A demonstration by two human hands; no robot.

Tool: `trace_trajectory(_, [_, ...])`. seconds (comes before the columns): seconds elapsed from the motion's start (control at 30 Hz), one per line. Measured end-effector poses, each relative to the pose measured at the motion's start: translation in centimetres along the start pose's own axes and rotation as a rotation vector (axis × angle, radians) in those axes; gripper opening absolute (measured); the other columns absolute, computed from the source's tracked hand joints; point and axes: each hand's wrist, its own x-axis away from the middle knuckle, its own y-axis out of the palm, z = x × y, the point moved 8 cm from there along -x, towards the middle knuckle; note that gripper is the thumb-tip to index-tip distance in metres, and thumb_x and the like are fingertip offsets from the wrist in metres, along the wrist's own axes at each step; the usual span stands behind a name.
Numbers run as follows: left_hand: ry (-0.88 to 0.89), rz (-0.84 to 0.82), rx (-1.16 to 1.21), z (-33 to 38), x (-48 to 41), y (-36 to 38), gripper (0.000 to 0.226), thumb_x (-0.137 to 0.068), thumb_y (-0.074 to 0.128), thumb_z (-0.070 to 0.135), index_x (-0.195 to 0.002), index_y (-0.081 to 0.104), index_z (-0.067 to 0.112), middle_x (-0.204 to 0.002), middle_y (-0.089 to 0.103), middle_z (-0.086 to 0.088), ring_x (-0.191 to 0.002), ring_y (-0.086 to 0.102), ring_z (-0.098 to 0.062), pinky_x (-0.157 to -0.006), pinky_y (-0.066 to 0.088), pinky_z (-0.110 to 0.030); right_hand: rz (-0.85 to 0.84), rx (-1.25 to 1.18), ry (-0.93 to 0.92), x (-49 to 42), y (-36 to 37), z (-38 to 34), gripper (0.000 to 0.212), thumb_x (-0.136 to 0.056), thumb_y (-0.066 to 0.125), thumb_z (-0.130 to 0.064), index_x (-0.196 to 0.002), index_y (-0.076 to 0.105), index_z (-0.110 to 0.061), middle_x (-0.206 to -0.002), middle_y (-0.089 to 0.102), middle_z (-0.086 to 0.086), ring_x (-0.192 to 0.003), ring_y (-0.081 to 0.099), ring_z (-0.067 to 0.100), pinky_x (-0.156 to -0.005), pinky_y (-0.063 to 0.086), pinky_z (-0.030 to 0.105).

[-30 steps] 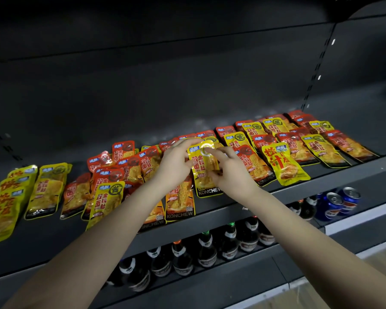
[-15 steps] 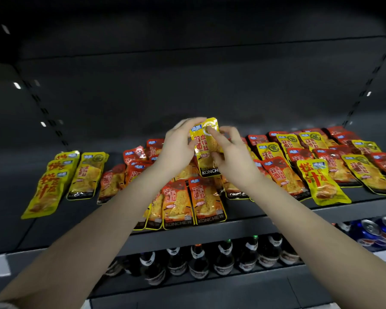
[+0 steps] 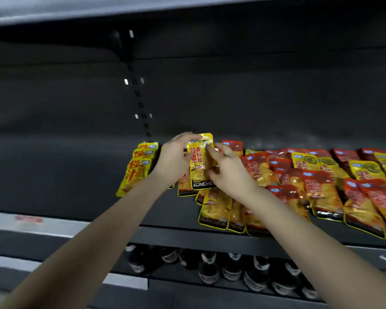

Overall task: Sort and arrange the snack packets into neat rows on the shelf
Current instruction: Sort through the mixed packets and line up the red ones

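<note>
Nearest, under the forearms, the lower tier held a row of dark bottles (image 3: 232,266); the cans seen a second ago had dropped out of view as the camera swung left. Above its front lip, the shelf (image 3: 165,235) carried a loose overlapping spread of red packets (image 3: 316,186) mixed with yellow ones to the right, not yet in rows. Both hands were raised over it. The left hand (image 3: 172,159) pinched the top left edge of one yellow packet (image 3: 200,161), and the right hand (image 3: 227,172) pinched its right side, fingers curled on it. A second ago that packet sat low against the pile; now it stood upright, lifted clear of the shelf. I judged it picked for sorting and bound for the yellow stack (image 3: 138,166) just left of the left hand, with bare shelf beyond. Farthest, the dark back panel (image 3: 210,97) held nothing.
</note>
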Motion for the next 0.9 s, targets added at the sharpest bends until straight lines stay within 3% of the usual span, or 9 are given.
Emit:
trace_trajectory(0.2, [-0.055,-0.053,-0.056,-6.4,2.2,-3.7,0.061,-0.078,0.047,-0.018,-0.126,0.057,0.02,-0.138,0.047,-0.003,-0.129,0.044,-0.018,-0.102,0.041,-0.028,-0.113,-0.021,-0.052,-1.4,5.4,-5.7,0.065,-0.086,0.059,-0.012,-0.144,0.029,-0.008,-0.153,0.017,0.011,-0.135,0.033,0.029,-0.109,0.022,0.022])
trace_trajectory(0.3, [-0.052,-0.087,-0.078,-8.8,2.9,-4.4,0.066,-0.076,0.048,-0.018,-0.129,0.054,0.021,-0.138,0.048,-0.003,-0.128,0.045,-0.02,-0.101,0.043,-0.03,-0.182,-0.031,-0.027,-1.5,8.0,-7.3,0.069,-0.087,0.059,-0.015,-0.147,0.024,-0.01,-0.156,0.006,0.009,-0.128,0.042,0.032,-0.109,0.03,0.029])
trace_trajectory(0.37, [-0.044,-0.124,-0.056,-9.9,3.2,-4.5,0.067,-0.076,0.048,-0.019,-0.131,0.052,0.02,-0.137,0.048,-0.004,-0.126,0.048,-0.023,-0.097,0.047,-0.036,-0.203,-0.031,-0.018,-1.5,9.1,-8.1,0.07,-0.087,0.058,-0.014,-0.147,0.021,-0.01,-0.157,0.003,0.009,-0.127,0.043,0.031,-0.107,0.03,0.025])
trace_trajectory(0.43, [-0.021,-0.167,-0.091,-10.5,3.5,-4.3,0.064,-0.078,0.05,-0.018,-0.131,0.053,0.019,-0.14,0.045,-0.005,-0.13,0.044,-0.023,-0.101,0.042,-0.027,-0.222,-0.017,0.0,-1.4,10.1,-8.3,0.072,-0.088,0.059,-0.014,-0.148,0.02,-0.009,-0.157,0.002,0.011,-0.132,0.038,0.031,-0.107,0.027,0.022])
trace_trajectory(0.5, [-0.007,-0.216,-0.157,-11.0,3.7,-4.0,0.056,-0.083,0.052,-0.011,-0.13,0.054,0.021,-0.146,0.038,-0.004,-0.135,0.037,-0.021,-0.1,0.032,-0.016,-0.233,-0.005,0.029,-1.3,10.7,-8.0,0.073,-0.088,0.059,-0.016,-0.148,0.019,-0.009,-0.157,0.0,0.012,-0.133,0.037,0.03,-0.108,0.028,0.023])
trace_trajectory(0.57, [0.024,-0.267,-0.184,-11.0,3.7,-3.7,0.05,-0.087,0.055,0.0,-0.132,0.052,0.022,-0.151,0.031,-0.002,-0.135,0.036,-0.02,-0.099,0.03,-0.016,-0.237,-0.009,0.065,-1.3,11.1,-7.6,0.074,-0.088,0.06,-0.019,-0.148,0.018,-0.01,-0.157,0.0,0.011,-0.133,0.037,0.028,-0.108,0.029,0.024])
trace_trajectory(0.63, [0.065,-0.343,-0.189,-11.1,3.7,-3.1,0.053,-0.087,0.061,0.011,-0.136,0.047,0.023,-0.154,0.022,0.001,-0.135,0.036,-0.02,-0.104,0.032,-0.021,-0.228,-0.005,0.088,-1.3,11.3,-7.3,0.074,-0.088,0.061,-0.022,-0.148,0.02,-0.01,-0.157,0.003,0.009,-0.135,0.036,0.027,-0.109,0.03,0.025])
trace_trajectory(0.73, [0.116,-0.469,-0.252,-12.0,3.9,-2.0,0.07,-0.083,0.067,0.024,-0.145,0.034,0.026,-0.158,0.008,0.006,-0.145,0.015,-0.022,-0.117,0.021,-0.039,-0.219,0.034,0.108,-1.4,11.6,-6.9,0.075,-0.088,0.061,-0.029,-0.148,0.02,-0.01,-0.156,0.01,0.008,-0.14,0.024,0.027,-0.113,0.028,0.03])
trace_trajectory(0.9, [0.134,-0.596,-0.344,-13.5,3.8,-1.1,0.084,-0.082,0.066,0.04,-0.15,0.016,0.034,-0.155,-0.01,0.02,-0.147,-0.002,-0.027,-0.117,0.018,-0.048,-0.194,0.273,0.104,-1.1,11.4,-6.6,0.075,-0.091,0.05,-0.045,-0.149,0.016,-0.011,-0.154,0.016,0.009,-0.138,0.018,0.029,-0.112,0.023,0.038])
